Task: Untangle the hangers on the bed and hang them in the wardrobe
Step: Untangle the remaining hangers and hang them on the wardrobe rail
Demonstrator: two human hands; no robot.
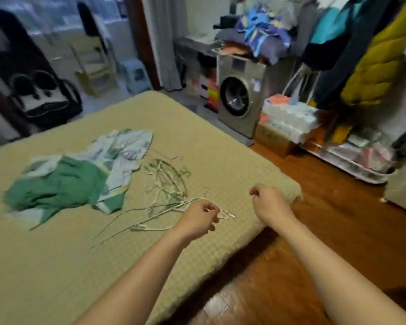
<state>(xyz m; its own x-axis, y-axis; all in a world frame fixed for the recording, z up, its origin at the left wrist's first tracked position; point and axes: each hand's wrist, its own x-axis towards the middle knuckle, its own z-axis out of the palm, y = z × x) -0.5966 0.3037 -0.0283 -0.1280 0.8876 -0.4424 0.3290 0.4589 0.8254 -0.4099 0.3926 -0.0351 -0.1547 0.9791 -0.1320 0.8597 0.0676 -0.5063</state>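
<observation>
Clearly, from the head camera, a hard pull by the left hand (201,215), whose curled fingers pinch a hanger's wire end, could drag the whole knot of hangers (165,184) off the bed (56,266). They are thin white and green wire, interlocked, lying near the bed's corner beside crumpled clothes (80,174). The right hand (268,201) is curled; whether it holds anything, I cannot tell.

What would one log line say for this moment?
stage: untangling | left hand: grips hanger | right hand: curled, nothing seen held | hanger pile: on bed
</observation>
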